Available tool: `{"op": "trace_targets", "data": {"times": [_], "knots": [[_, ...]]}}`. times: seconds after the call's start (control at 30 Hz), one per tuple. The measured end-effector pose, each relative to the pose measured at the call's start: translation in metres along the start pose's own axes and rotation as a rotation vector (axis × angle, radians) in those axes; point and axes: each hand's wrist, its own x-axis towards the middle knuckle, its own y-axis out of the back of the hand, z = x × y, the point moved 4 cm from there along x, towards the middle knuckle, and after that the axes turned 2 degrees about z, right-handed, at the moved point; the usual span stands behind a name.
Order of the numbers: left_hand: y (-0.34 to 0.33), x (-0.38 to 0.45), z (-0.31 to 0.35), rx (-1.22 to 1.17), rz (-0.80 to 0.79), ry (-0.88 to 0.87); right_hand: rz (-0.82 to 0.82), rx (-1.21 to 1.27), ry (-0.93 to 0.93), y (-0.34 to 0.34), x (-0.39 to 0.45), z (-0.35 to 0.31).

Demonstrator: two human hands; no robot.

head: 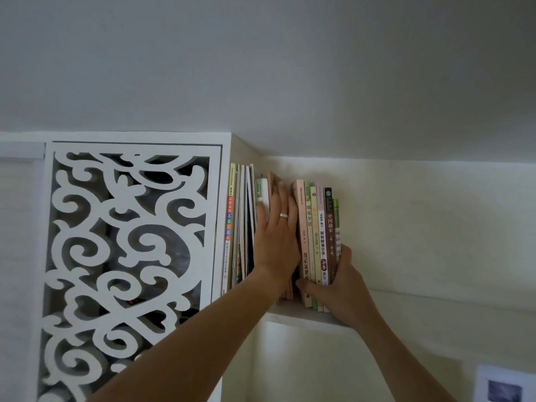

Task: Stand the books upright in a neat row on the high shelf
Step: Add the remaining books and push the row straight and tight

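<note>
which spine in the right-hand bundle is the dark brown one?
The dark brown book, second from the bundle's right end, with white characters and a green round logo on top. Its neighbours are pale: pink, green and cream. The right hand grips this bundle near its bottom.

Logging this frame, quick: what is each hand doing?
Left hand: open, flat against the left books.
Right hand: gripping the right bundle of books.

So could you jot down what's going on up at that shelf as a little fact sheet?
Shelf: high shelf, white, near the ceiling
Left books: thin books beside the carved white panel
Right books: bundle of books, upright
Left hand: left hand flat against the left books, fingers straight
Right hand: right hand grips the bundle's lower end
Row: gap remains between groups
</note>
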Motion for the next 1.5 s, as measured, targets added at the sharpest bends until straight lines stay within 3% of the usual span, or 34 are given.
{"op": "trace_targets", "data": {"times": [0.3, 0.4, 0.5, 0.57, 0.67, 0.8, 0.97, 1.07, 1.27, 1.4, 1.5], "knots": [[0.024, 0.015, -0.003, -0.061, 0.034, 0.011, -0.002, 0.007, -0.004, 0.0, 0.002, 0.003], [0.041, 0.001, -0.002, -0.163, 0.191, 0.11, -0.008, 0.017, -0.016, 0.0, 0.001, 0.002], [0.057, -0.015, -0.001, -0.407, 0.388, 0.153, -0.019, 0.012, -0.02, -0.001, 0.002, 0.002], [0.063, -0.025, -0.001, -0.519, 0.43, 0.192, -0.023, 0.011, -0.015, -0.002, 0.002, 0.002], [0.066, -0.033, 0.006, -0.452, 0.451, 0.153, -0.023, 0.011, -0.011, -0.002, 0.002, 0.002], [0.074, -0.017, 0.002, -0.617, 0.383, 0.162, -0.015, -0.021, -0.014, -0.002, 0.002, 0.002], [0.058, -0.04, 0.001, -0.727, 0.296, 0.444, -0.012, -0.031, 0.005, -0.001, 0.002, 0.001], [0.041, -0.049, -0.002, -0.935, 0.176, 0.609, -0.012, -0.022, 0.02, -0.002, 0.002, 0.001], [0.06, -0.061, 0.009, -0.851, 0.306, 0.534, -0.013, -0.035, 0.02, -0.004, 0.005, 0.001], [0.047, -0.066, 0.006, -0.905, 0.037, 0.757, -0.065, 0.018, 0.042, -0.006, 0.008, 0.008], [0.047, -0.061, 0.001, -0.926, -0.009, 0.714, -0.114, 0.076, 0.037, -0.007, 0.009, 0.009]]}}
